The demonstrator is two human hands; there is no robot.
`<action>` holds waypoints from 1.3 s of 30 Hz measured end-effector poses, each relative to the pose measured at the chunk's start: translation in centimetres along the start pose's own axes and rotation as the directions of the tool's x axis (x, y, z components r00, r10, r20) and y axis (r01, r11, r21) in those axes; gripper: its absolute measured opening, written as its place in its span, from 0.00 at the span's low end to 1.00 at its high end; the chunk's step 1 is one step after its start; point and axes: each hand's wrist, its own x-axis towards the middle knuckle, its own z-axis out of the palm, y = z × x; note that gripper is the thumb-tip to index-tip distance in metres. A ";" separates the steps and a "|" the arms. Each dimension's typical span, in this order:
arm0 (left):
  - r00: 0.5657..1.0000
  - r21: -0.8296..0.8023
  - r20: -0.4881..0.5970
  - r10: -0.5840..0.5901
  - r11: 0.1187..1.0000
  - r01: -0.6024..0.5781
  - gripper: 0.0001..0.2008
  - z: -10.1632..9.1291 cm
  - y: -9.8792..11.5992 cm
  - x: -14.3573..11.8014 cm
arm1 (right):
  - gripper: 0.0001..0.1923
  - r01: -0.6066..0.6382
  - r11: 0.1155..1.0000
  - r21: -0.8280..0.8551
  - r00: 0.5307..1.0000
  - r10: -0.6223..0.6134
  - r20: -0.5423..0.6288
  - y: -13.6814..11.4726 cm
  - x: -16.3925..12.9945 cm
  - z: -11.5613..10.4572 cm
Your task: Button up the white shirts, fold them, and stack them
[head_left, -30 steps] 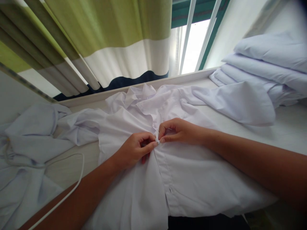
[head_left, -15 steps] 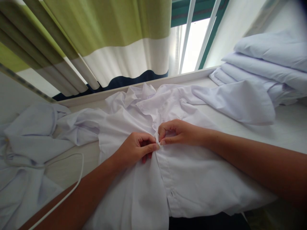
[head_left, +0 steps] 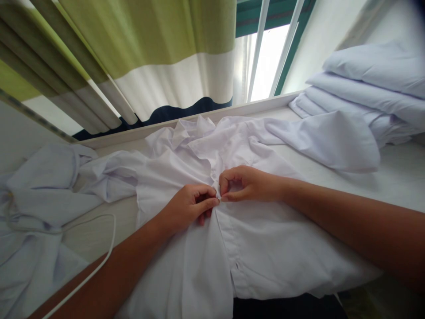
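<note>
Left hand (head_left: 187, 208) is pinching with thumb and forefinger closed narrow on the left front edge of the white cotton button-front shirt (head_left: 272, 248). Right hand (head_left: 247, 184) is mirroring it, fingertips curled tight on the opposite edge of the button placket (head_left: 232, 248). The two sets of fingertips are meeting almost tip to tip at one spot on the placket, just below an already closed section near the collar (head_left: 195, 128). Judgement: the tight two-sided pinch is bringing button and hole together; the button itself is too small to make out.

The shirt is lying face up and spread flat on the white table surface (head_left: 398, 177), collar pointing away toward the window sill, hem hanging over the near edge, likely so that the placket is running straight under both hands.

Further out: a thin white cord (head_left: 99, 266) is crossing the left forearm. Crumpled white garments (head_left: 40, 190) are lying to the left. A stack of folded white shirts (head_left: 372, 88) is sitting well apart at right. A green-and-white striped curtain (head_left: 149, 53) is hanging behind.
</note>
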 end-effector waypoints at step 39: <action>0.924 0.672 -0.233 0.302 0.737 -0.071 0.11 -0.4 0.6 0.3 | 0.07 0.562 0.715 -0.415 0.824 -0.526 0.209 -1.4 -0.8 1.1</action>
